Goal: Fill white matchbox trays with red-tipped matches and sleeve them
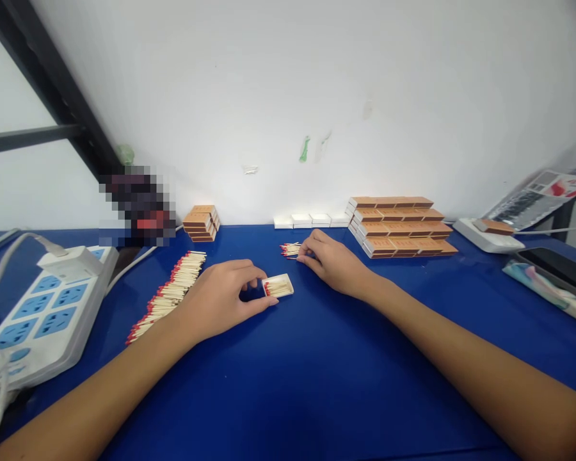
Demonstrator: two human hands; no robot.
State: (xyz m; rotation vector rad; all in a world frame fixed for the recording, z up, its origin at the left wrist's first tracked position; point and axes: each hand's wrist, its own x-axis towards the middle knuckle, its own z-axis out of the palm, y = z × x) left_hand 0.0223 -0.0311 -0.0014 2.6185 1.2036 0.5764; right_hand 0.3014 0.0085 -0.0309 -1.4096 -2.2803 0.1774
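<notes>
Matchbox tray pinched by left hand.

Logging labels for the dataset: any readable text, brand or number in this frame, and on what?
No text can be read.
Stacked matchboxes: print on the tops is too blurred.
Packet at the far right: rows of print and a red picture, too small.
Power strip: no markings legible.
Tray of matches at the left hand: no print.

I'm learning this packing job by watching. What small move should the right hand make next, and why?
Probably lift the small bunch of matches under the right hand over to the tray steadied by the left hand; the tray looks only partly filled.
</notes>
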